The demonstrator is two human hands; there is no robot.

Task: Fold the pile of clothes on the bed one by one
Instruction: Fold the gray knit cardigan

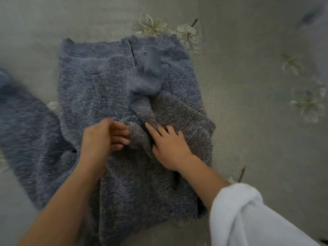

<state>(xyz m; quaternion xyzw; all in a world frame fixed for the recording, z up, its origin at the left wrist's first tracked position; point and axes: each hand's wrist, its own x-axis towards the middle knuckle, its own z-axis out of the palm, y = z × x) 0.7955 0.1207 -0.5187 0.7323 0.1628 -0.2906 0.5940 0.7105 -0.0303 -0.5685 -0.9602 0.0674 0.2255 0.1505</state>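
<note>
Two hands work at the middle of a blue-grey knitted garment (95, 80). It lies spread on the bed (248, 89) directly in front of the person, its long axis running from the near edge of the view towards the far side. The right hand (170, 148) rests on the knit with fingers straight and spread, pressing beside a raised ridge of fabric (142, 107) that climbs away from the fingertips. The left hand (104, 137) stands on its edge just left of that ridge, fingers loosely bent towards the cloth. Whether they pinch a fold or merely touch it cannot be told (the fingertips are smeared by motion). The ridge lies between the two hands, slightly nearer the right, so the coming move probably turns on drawing or flattening it along the long axis. A blurred tuft of the same knit (147, 77) stands beyond the ridge, and its form is not legible. A wide band of like fabric (26, 132) runs off to the left and is cut by the frame edge; it may be a sleeve of this garment or a separate piece. The near hem is partly covered by the forearms and by a white sleeve (248, 219) on the right arm. Pale flowers (152, 25) are printed on the grey bedcover.
</note>
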